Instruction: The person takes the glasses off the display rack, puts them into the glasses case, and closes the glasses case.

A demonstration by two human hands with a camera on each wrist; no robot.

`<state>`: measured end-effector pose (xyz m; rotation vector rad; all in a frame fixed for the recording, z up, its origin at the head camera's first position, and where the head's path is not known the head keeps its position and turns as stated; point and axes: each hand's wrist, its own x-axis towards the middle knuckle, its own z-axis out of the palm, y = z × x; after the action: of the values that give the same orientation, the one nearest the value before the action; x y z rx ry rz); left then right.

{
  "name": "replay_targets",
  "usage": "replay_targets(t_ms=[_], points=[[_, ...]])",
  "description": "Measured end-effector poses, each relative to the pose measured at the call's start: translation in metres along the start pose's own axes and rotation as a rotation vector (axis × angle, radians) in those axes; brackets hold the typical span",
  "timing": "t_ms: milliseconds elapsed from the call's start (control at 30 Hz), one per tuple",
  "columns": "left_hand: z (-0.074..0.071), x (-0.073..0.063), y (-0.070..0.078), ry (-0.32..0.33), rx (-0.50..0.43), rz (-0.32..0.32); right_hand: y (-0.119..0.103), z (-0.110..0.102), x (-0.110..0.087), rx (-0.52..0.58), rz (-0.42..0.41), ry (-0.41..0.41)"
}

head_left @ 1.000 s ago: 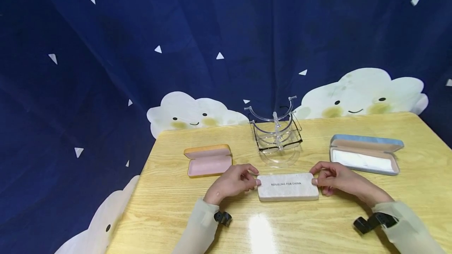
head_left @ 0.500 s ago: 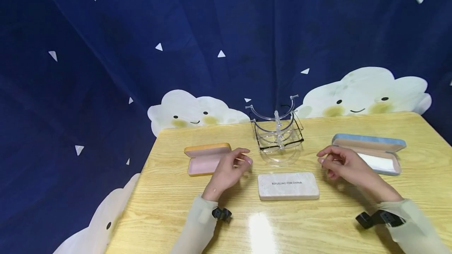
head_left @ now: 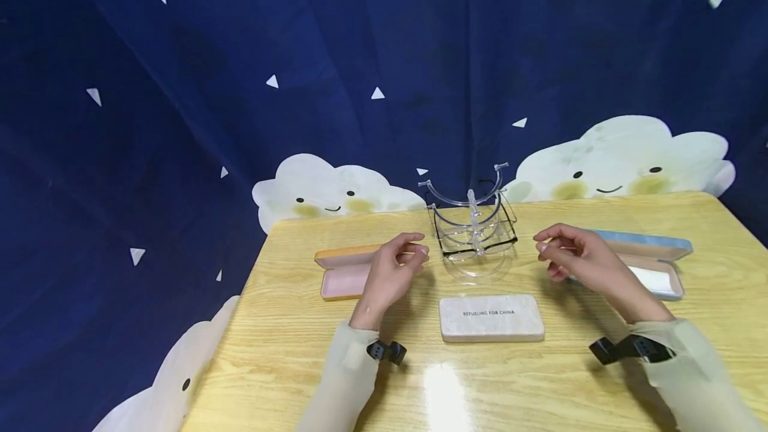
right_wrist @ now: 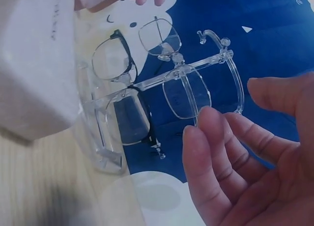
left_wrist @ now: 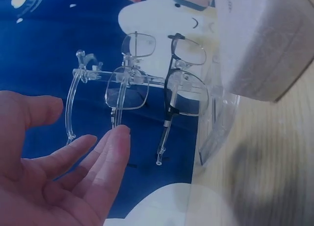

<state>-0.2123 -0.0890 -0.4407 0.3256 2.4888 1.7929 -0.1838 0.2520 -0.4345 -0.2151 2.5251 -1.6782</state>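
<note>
A clear display stand (head_left: 473, 205) stands at the table's back middle in the head view. Two pairs of eyeglasses rest on it: black-framed glasses (left_wrist: 182, 94) lower down and thin metal-rimmed glasses (right_wrist: 184, 96) above. My left hand (head_left: 389, 275) is raised to the stand's left, fingers loosely bent and holding nothing. Mirroring it on the right, my right hand (head_left: 585, 264) also holds nothing, thumb apart from its fingers in the right wrist view. In front of the stand lies a closed white glasses case (head_left: 492, 327) with printed lettering; neither hand touches it.
An orange glasses case (head_left: 345, 259) lies open at left, its pink inside partly behind my left hand. At right is an open blue glasses case (head_left: 651, 245) with a white cloth (head_left: 653, 280) inside, partly covered by my right hand. A dark blue curtain (head_left: 336, 52) hangs behind the wooden table (head_left: 270, 365).
Both hands have let go of the white glasses case's ends and moved up and away toward either side of the stand. The case stays in place.
</note>
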Motion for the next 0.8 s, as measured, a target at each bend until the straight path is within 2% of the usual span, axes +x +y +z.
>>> replay_targets(t_ms=[133, 400, 600, 800], points=[[0.004, 0.003, 0.003, 0.004, -0.036, -0.015, -0.002, 0.002, 0.005, 0.016, 0.011, 0.015], [0.01, 0.013, 0.008, 0.064, -0.063, -0.043, -0.007, 0.003, 0.013, 0.024, -0.009, 0.034], [0.011, 0.016, 0.008, 0.069, -0.05, -0.057, -0.007, 0.001, 0.016, 0.027, 0.001, 0.039], [0.012, 0.019, 0.007, 0.076, -0.073, -0.061, -0.006, 0.004, 0.023, 0.039, 0.023, 0.046]])
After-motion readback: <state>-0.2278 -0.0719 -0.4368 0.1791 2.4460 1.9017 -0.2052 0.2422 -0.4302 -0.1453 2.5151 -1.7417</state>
